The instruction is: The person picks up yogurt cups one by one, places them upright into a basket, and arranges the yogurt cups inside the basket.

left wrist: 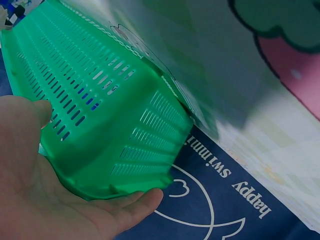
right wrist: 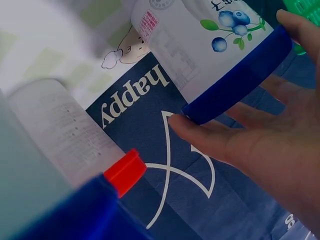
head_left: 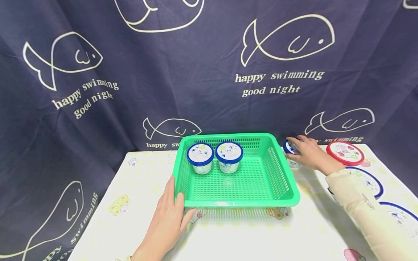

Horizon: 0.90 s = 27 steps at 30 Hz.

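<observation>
A green plastic basket (head_left: 238,203) with slotted walls stands on the table. My left hand (head_left: 168,214) holds its near left corner, the thumb (left wrist: 43,111) against the front wall and the other fingers along the left side. Inside, at the left, two small white tubs with blue lids (head_left: 200,153) (head_left: 229,150) stand upright side by side. Just beyond the basket's right side my right hand (head_left: 308,152) grips another blue-lidded tub (right wrist: 210,55) by its lid from above. Blueberries are printed on its side. The hand partly covers this tub in the head view.
At the right stands a larger red-lidded tub (head_left: 345,152). Nearer lie two larger blue-lidded tubs (head_left: 365,179) (head_left: 398,217), partly behind my right sleeve (head_left: 365,214). A dark blue cloth (head_left: 209,83) with fish prints hangs behind the table (head_left: 130,203), which has a patterned white cover.
</observation>
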Each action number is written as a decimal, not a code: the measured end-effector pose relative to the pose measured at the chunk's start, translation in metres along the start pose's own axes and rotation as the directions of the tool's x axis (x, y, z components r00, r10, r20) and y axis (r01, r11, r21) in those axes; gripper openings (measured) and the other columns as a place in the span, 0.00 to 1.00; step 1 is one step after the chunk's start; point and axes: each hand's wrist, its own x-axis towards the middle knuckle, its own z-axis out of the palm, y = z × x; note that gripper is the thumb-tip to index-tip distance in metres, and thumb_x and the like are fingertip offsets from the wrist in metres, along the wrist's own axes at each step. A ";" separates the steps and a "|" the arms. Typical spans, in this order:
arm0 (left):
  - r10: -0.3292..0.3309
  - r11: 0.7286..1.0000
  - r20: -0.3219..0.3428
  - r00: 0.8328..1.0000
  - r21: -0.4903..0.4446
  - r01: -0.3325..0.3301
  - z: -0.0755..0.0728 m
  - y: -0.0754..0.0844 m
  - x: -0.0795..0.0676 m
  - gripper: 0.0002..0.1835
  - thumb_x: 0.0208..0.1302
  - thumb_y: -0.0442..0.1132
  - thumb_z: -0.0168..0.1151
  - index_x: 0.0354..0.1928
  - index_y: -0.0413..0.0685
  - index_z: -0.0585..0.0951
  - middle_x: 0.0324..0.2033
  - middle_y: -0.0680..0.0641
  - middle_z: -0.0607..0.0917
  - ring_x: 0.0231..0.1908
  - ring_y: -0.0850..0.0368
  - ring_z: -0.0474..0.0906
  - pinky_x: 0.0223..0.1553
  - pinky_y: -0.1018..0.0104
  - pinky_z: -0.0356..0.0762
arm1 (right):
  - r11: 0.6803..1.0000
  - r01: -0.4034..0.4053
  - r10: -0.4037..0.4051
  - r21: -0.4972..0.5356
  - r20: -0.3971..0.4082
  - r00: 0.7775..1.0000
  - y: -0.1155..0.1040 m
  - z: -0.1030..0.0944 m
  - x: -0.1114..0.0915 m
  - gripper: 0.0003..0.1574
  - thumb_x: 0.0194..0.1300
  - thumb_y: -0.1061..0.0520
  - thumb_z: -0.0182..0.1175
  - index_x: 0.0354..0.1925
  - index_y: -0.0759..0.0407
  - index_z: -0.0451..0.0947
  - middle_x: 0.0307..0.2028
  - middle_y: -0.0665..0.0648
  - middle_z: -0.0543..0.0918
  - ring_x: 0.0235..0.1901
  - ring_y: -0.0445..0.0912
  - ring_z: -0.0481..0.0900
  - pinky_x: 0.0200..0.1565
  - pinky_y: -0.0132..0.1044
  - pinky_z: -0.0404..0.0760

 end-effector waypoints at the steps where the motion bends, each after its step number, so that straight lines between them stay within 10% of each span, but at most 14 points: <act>1: 0.002 1.000 -0.002 1.000 0.003 -0.002 0.000 0.000 0.000 0.26 0.59 0.60 0.51 0.36 0.42 0.66 0.66 0.32 0.44 0.67 0.45 0.38 0.58 0.49 0.57 | 1.000 -0.005 0.005 0.003 0.003 1.000 -0.001 -0.001 0.000 0.41 0.52 0.43 0.62 0.57 0.65 0.65 0.49 0.76 0.68 0.51 0.66 0.62 0.49 0.60 0.56; 27: 0.006 1.000 0.008 1.000 0.014 -0.006 -0.003 0.001 0.000 0.25 0.61 0.61 0.47 0.38 0.43 0.66 0.66 0.31 0.45 0.67 0.44 0.39 0.58 0.49 0.58 | 0.998 -0.052 0.053 -0.036 0.044 0.998 -0.007 -0.013 -0.011 0.44 0.45 0.39 0.66 0.54 0.61 0.66 0.42 0.73 0.75 0.45 0.65 0.70 0.46 0.61 0.61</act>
